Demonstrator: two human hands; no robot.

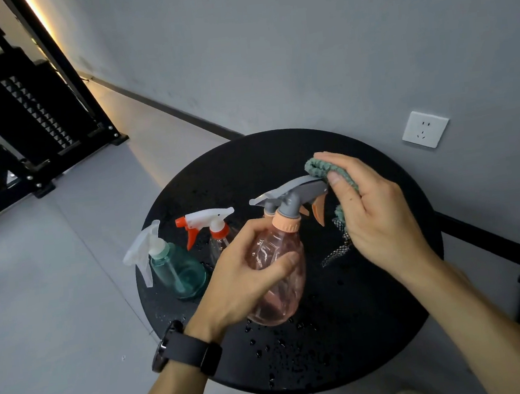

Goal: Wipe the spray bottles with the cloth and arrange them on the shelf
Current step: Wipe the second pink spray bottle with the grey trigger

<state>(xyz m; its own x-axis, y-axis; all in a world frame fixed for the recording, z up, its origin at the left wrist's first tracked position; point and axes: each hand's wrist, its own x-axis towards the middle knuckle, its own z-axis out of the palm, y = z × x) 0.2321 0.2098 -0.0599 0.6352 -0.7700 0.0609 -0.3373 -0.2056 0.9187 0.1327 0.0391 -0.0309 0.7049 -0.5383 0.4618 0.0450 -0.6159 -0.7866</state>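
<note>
Left hand [244, 281] gripping pink bottle [279, 277], right hand [378, 217] clutching half-hidden cloth [319, 167] against nozzle

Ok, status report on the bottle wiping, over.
Left hand grips pink bottle. Right hand wipes its grey head with green cloth. Two bottles wait on wet table.
</note>
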